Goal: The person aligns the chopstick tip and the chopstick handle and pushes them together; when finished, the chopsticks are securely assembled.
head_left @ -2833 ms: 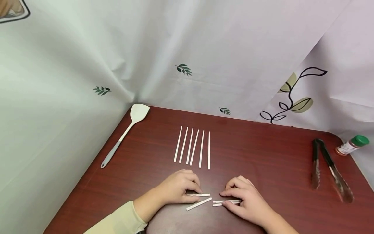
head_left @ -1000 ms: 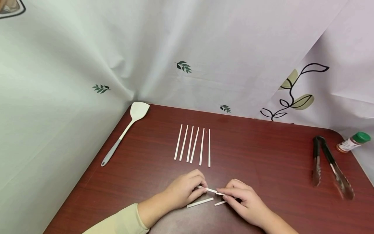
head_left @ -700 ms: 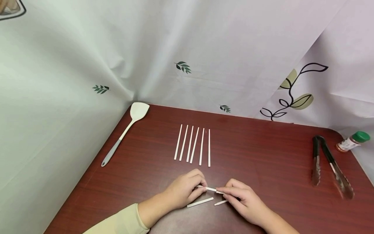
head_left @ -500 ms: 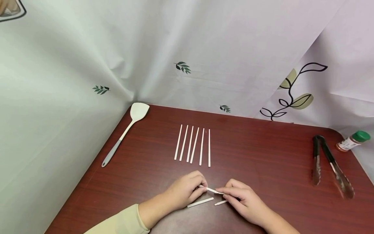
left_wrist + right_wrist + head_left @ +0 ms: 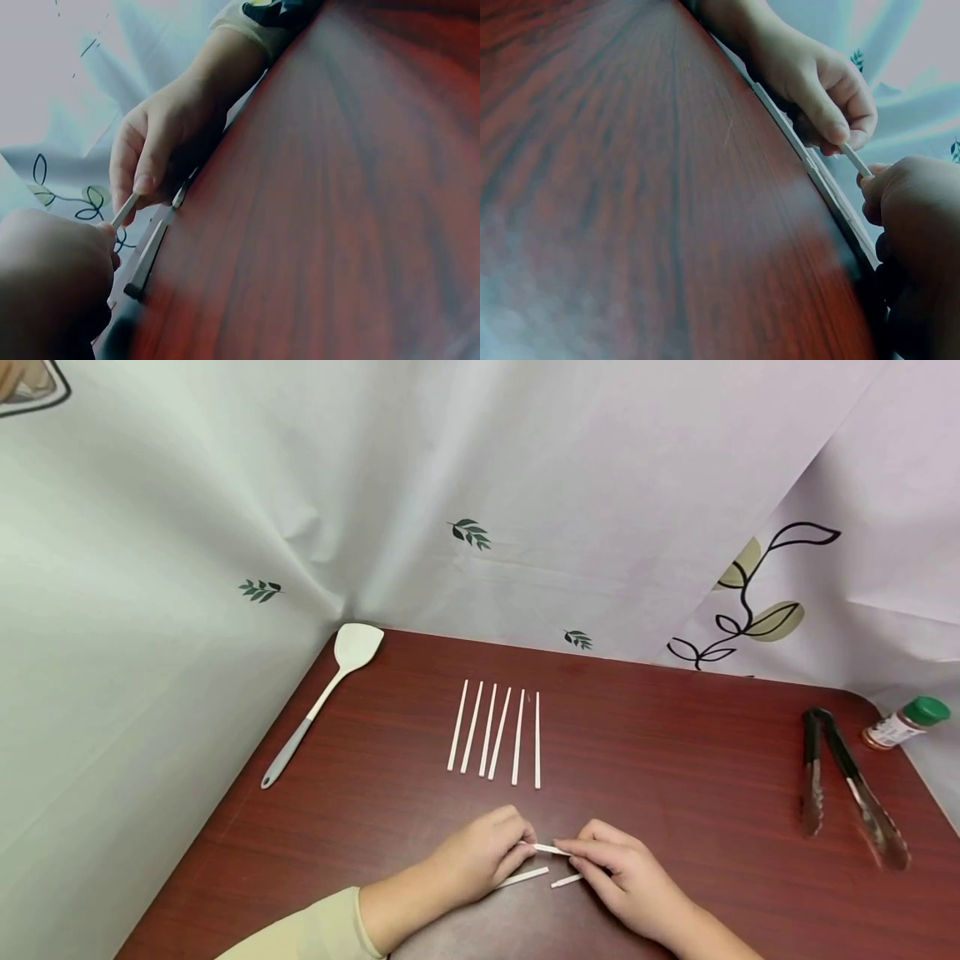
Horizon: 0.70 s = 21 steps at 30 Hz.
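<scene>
Between my two hands a thin white chopstick (image 5: 551,850) is held level, just above the table, seemingly made of two short halves end to end. My left hand (image 5: 483,853) pinches its left part between thumb and fingers. The right part is pinched by the thumb and fingertips of my right hand (image 5: 628,872). In the right wrist view a short stretch of the chopstick (image 5: 857,160) shows between the fingertips; the joint itself is hidden. Below lie two more short pieces: a plain half (image 5: 527,876) near my left thumb, and a half with a narrow tip (image 5: 566,881), partly under my right hand.
Several full-length white chopsticks (image 5: 517,735) lie side by side beyond my hands on the dark red table (image 5: 652,735). A white spatula (image 5: 309,714) lies at the left edge. Tongs (image 5: 851,777) and a green-capped jar (image 5: 903,724) are at the right.
From lying on the table, two short halves have been lifted and brought end to end. Lately my left hand has shifted slightly right and closer to my right hand, which stays nearly still.
</scene>
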### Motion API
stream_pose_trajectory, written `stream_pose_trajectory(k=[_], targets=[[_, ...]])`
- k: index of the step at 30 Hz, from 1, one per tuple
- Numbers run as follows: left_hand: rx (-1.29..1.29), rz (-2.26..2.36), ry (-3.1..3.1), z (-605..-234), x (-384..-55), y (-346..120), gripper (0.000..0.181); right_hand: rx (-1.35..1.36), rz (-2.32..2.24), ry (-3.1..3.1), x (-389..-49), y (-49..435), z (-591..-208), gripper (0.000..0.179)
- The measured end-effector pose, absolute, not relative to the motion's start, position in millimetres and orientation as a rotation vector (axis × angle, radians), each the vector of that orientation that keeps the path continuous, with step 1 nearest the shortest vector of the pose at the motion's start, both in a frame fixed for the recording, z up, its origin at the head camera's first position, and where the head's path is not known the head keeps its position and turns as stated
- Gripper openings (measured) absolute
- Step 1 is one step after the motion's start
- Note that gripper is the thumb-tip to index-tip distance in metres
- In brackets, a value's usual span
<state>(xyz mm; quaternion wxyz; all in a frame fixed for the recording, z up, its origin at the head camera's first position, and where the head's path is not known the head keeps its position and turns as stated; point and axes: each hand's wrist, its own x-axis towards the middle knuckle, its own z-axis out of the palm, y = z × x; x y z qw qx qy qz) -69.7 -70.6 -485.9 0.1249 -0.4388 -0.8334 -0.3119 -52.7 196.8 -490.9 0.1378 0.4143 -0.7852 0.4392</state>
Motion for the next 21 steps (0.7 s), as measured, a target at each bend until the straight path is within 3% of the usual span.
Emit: stream_pose_trajectory(k=[10, 21], targets=[[-1.245, -0.972, -2.381, -485.6, -68.5, -71.1, 0.010, 1.159, 1.296, -2.256, -53.9, 195.3, -491.5, 0.042], [-1.208, -1.063, -2.310, -489.5, -75.6, -71.6, 0.007, 0.581, 1.866, -2.236, -62.8, 213.8, -486.7, 0.025]])
